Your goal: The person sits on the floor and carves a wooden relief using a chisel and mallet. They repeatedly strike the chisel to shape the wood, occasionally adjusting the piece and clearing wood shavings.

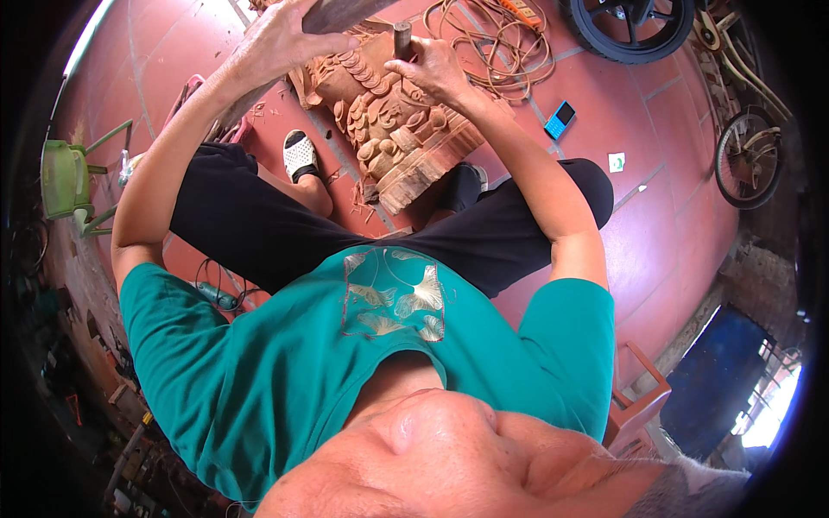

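A carved block of reddish-brown wood [393, 129], covered in raised rounded shapes, sits on the floor between my feet. Over its far end, my right hand [436, 71] is closed round a chisel [402, 39]; just its thick dark round handle shows, and the blade is hidden. To the left, my left hand [281, 41] reaches the picture's top edge with its thumb stretched to the right. A thick grey-brown wooden bar [345, 12] lies in the crook between that thumb and the fingers, which are partly cut off.
Wood chips [363, 207] lie scattered round the block on the red tiled floor. Beyond it are a coiled cable [496, 52] with an orange power strip [521, 12], and a blue phone [560, 120]. A black wheel [630, 26] stands far right, a green chair [67, 180] left.
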A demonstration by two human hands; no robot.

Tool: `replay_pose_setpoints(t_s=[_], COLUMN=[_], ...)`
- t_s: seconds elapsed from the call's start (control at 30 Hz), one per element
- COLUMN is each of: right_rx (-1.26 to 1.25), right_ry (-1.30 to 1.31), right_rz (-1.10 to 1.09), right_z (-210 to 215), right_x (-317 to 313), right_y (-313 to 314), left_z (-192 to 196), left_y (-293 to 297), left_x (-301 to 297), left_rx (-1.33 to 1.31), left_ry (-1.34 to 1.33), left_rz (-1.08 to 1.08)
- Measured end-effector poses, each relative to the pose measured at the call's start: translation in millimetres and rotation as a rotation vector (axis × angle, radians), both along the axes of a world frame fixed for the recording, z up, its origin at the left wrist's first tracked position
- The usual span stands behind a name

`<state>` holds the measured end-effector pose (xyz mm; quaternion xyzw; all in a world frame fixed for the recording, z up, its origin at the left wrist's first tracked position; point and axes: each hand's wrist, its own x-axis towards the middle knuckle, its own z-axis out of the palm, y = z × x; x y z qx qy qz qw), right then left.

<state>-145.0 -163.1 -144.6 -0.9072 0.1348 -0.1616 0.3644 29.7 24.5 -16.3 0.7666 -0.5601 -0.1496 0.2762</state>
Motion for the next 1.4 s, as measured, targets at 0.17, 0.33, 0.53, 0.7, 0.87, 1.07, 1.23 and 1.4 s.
replay_pose_setpoints(t_s=[0.17,0.33,0.53,0.7,0.87,1.07,1.23,1.4], right_rx=[-0.024,0.036,0.042,0.036,0.147,0.301,0.299,0.319], right_ry=[-0.086,-0.004,-0.113,-0.087,-0.027,-0.054,-0.041,-0.082], right_rz=[0.009,-0.018,-0.005,0.007,0.007,-0.074,-0.101,-0.045], right_z=[-9,-3,-9,-9,-5,-6,7,-13], right_x=[3,1,0,-3,-15,-18,-20,-20], right_y=[0,-1,1,5,0,-8,-8,-10], left_z=[-19,9,47,44,40,43,43,49], left_y=[8,1,-9,-7,-5,-4,-4,-1], left_x=[9,9,-13,-13,-8,-5,-4,-6], left_rx=[0.257,0.043,0.463,0.426,0.440,0.398,0.384,0.342], left_ry=[0.067,-0.013,-0.010,0.005,0.092,0.084,0.078,0.085], left_rz=[0.045,-0.089,0.001,-0.013,-0.027,-0.045,-0.020,-0.043])
